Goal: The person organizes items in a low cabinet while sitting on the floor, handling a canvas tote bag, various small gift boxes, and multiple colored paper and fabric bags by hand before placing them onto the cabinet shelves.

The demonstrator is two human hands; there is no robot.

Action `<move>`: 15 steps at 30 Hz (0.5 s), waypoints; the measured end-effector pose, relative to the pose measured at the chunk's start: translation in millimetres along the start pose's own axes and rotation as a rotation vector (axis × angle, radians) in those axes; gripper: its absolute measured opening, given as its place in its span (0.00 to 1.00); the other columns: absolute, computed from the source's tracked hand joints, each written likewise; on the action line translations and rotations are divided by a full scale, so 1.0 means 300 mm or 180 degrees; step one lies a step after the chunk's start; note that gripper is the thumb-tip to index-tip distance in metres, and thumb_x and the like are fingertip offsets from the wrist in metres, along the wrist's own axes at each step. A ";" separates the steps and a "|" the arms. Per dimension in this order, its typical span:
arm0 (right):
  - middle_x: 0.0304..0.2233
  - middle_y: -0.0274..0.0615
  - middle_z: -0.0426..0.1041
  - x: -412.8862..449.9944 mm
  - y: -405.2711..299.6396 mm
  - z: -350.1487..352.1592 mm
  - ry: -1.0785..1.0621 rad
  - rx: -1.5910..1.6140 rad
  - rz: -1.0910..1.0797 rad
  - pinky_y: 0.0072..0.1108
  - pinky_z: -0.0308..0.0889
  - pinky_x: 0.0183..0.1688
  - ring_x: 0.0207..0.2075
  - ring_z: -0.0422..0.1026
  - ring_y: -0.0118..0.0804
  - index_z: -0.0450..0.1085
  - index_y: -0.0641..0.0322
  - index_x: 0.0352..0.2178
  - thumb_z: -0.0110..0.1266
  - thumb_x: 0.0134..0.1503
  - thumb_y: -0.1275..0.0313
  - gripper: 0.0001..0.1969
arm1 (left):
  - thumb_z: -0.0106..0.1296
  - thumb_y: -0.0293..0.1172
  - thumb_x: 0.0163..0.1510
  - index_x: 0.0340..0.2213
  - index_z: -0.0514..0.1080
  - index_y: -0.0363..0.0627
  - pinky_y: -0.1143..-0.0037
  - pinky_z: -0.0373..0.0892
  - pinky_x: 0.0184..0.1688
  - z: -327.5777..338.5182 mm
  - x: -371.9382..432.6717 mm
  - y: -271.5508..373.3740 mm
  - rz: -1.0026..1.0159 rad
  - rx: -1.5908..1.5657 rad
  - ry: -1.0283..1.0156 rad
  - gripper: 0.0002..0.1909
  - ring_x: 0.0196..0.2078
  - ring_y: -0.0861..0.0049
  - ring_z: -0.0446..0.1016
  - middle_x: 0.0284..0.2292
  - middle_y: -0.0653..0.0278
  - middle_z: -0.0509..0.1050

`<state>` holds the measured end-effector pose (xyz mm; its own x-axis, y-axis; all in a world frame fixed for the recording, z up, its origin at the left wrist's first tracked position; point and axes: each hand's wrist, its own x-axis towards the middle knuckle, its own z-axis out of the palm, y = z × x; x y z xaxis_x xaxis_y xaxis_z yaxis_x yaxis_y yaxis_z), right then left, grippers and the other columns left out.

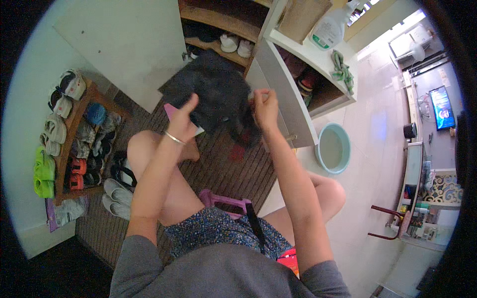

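Note:
A soft black thing (214,87), a bag or a cloth, hangs between my hands in front of the shoe cabinet (220,20). My left hand (184,117), with a silver bangle at the wrist, holds its left side, the thumb on top and the fingers hidden. A pink piece (170,111) and a white corner stick out beside that hand; I cannot tell what they belong to. At the right edge, my right hand (265,108) has its fingers curled on the black material. White shoes (230,43) stand on a shelf behind it.
Cabinet doors stand open at left (126,44) and right (287,89). A light blue basin (332,148) of cloudy water is on the tiled floor. A spray bottle (328,29) and a cloth (341,70) lie on the cabinet top. A wooden shoe rack (72,138) is left, grey slippers (117,197) beside it.

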<state>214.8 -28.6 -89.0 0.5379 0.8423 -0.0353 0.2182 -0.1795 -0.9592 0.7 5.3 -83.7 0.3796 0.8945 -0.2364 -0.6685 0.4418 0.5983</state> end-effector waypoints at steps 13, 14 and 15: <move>0.33 0.44 0.73 -0.153 1.105 -0.073 -0.1418 -0.2054 0.1044 0.27 0.64 0.39 0.34 0.71 0.39 0.68 0.63 0.38 0.45 0.52 0.71 0.12 | 0.48 0.28 0.52 0.43 0.66 0.35 0.71 0.67 0.44 -0.162 0.051 0.165 0.0785 0.0228 0.1886 0.16 0.41 0.69 0.70 0.41 0.59 0.70; 0.33 0.44 0.73 -0.167 1.150 -0.068 -0.1446 -0.1870 0.1345 0.27 0.64 0.39 0.34 0.71 0.39 0.68 0.63 0.38 0.45 0.52 0.71 0.12 | 0.49 0.30 0.52 0.42 0.67 0.38 0.73 0.68 0.41 -0.168 0.049 0.161 0.0908 0.0258 0.1763 0.16 0.39 0.71 0.71 0.39 0.60 0.71; 0.33 0.44 0.72 -0.168 1.172 -0.060 -0.1406 -0.1677 0.1563 0.27 0.64 0.39 0.34 0.71 0.39 0.68 0.63 0.38 0.45 0.52 0.71 0.12 | 0.49 0.30 0.52 0.42 0.67 0.38 0.73 0.68 0.41 -0.183 0.048 0.158 0.0894 0.0271 0.1777 0.16 0.39 0.71 0.71 0.39 0.60 0.71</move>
<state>278.9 -143.4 -419.4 0.3271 0.7083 -0.6256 0.4530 -0.6985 -0.5540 -60.7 42.9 -100.7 -0.2095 0.8869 -0.4117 -0.6320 0.1984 0.7491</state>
